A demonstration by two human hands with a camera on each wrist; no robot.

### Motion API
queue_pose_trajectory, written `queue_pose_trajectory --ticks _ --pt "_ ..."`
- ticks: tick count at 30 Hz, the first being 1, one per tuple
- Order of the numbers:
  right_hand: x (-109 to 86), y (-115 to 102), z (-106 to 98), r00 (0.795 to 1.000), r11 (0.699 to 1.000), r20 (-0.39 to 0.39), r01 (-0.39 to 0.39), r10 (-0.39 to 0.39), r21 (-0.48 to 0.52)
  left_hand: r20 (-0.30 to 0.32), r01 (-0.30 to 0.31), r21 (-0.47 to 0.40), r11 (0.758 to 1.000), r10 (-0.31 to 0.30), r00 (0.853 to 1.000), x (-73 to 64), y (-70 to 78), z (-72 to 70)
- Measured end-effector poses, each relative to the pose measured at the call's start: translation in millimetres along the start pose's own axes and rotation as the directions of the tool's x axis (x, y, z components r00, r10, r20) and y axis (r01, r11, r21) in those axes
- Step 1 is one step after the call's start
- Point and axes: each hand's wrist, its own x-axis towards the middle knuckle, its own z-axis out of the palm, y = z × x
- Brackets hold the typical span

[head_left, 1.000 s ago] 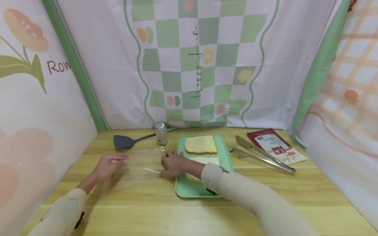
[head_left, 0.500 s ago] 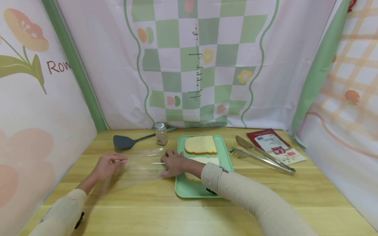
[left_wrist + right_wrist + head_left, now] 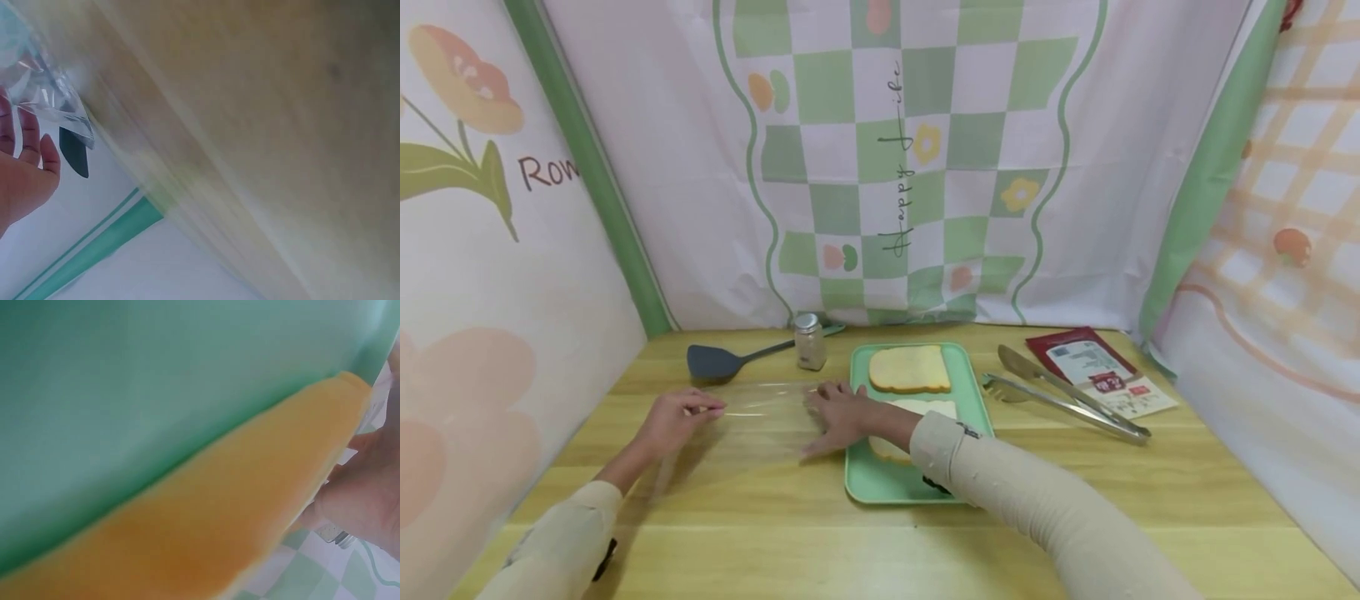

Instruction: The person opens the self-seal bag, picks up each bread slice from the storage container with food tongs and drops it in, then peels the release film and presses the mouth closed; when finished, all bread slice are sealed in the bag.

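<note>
Clear plastic film [image 3: 760,429] lies across the table left of a green tray [image 3: 865,490]. My left hand [image 3: 679,419] pinches its left edge between thumb and fingers; the crinkled film [image 3: 47,94] also shows beside that hand in the left wrist view. My right hand [image 3: 844,414] reaches over the tray, fingers spread, and presses on the film's right end. On the tray lie two bread slices: the far slice [image 3: 910,368] is fully in view, while my right hand and wrist partly cover the near slice [image 3: 936,408]. Its crust [image 3: 206,500] fills much of the right wrist view.
A dark spatula [image 3: 715,362] lies behind the film, with a small silver-lidded jar [image 3: 809,342] next to its handle. Right of the tray are metal tongs [image 3: 1063,396] and a red and white packet [image 3: 1093,367]. A printed curtain [image 3: 880,167] hangs behind the table.
My right hand's fingers have spread wider on the film, its thumb moving out to the left. The film looks flatter and smoother. My left hand has stayed nearly in place.
</note>
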Motion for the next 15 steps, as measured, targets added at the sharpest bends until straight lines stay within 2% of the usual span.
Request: queue_pose_trajectory --ticks 5,15 --pt "-0.2 0.2 0.8 1.000 1.000 0.020 0.007 -0.006 -0.016 0.022 0.010 -0.002 1.000 -0.010 1.000 -0.3 1.3 0.8" --pt "-3.1 5.2 -4.0 0.998 0.999 0.053 0.034 -0.037 0.041 0.056 0.054 0.010 0.998 -0.054 0.997 0.4 1.5 0.3"
